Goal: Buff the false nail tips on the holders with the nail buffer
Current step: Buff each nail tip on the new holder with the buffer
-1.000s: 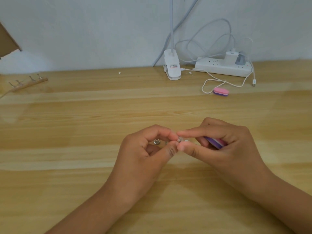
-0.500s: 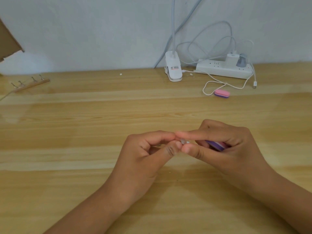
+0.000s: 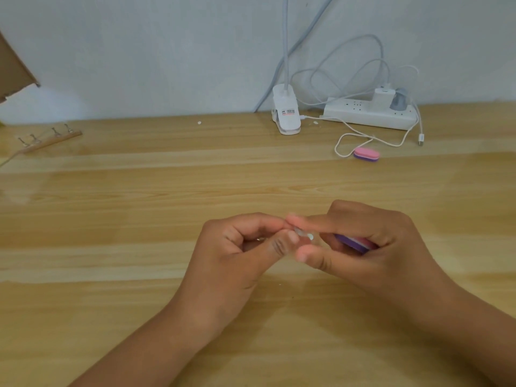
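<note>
- head view: both hands meet over the table (image 3: pixel 139 219), well in front of the strip (image 3: pixel 368 113) and nearer the person.
- the left hand (image 3: pixel 231 252) is curled and pinches a holder (image 3: pixel 261 239), of which only a metal glint shows; the clear tip (image 3: pixel 305 235) sticks out between the two hands.
- the right hand (image 3: pixel 371 247) clasps the buffer (image 3: pixel 354 243) in its curled back fingers, while forefinger and thumb touch the tip; the fingertips are blurred.
- the buffer's face sits beside the tip, not on it, so this looks like seating or checking the tip rather than a stroke.
- progress: i cannot tell if this tip is buffed. far left of the strip a rack (image 3: pixel 47 138) carries four more holders; their tips are too small to judge, so most work likely remains.
- a spare buffer (image 3: pixel 366 155) lies just in front of the strip, a clip (image 3: pixel 286 113) just left of it.
- containers: none shows; the cardboard (image 3: pixel 14 71) far left of the strip may be a box flap, contents unseen.
</note>
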{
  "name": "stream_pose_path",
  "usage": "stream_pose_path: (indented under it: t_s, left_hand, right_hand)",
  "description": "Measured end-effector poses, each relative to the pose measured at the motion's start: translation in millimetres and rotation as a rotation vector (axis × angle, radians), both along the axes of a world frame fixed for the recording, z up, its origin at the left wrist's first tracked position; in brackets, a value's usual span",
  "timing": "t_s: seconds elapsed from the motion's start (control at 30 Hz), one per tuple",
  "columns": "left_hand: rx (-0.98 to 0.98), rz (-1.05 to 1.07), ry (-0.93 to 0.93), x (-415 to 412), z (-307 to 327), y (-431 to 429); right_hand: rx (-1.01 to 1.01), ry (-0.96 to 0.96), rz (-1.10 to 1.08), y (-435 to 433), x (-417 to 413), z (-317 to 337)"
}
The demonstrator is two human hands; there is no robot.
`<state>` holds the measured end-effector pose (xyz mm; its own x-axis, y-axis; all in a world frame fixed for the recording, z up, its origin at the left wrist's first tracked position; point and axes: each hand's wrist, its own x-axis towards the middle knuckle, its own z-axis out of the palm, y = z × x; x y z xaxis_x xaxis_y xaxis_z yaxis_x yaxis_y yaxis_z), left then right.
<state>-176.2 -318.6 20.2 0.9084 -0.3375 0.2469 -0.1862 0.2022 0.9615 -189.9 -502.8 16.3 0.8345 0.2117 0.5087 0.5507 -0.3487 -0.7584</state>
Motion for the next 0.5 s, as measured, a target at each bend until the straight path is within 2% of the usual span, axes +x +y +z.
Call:
stream_pose_path:
  t_s: [0.1,0.23,0.33,0.5]
  left_hand:
    - [-0.032,0.017,0.035,0.8,1.4,-1.8]
    - [-0.044,0.036,0.102,1.1,-0.5,-1.7]
    - [-0.024,0.023,0.124,1.3,-0.1,-0.8]
    - [0.124,-0.015,0.069,2.4,-4.7,0.5]
  right_hand:
    - [-0.006,0.052,0.022,-0.7,0.0,-0.4]
    - [0.199,0.211,0.039,-9.8,9.5,1.8]
    - [0.227,0.237,0.021,-15.8,16.2,2.8]
    - [0.228,0.273,0.229,-17.2,14.4,0.2]
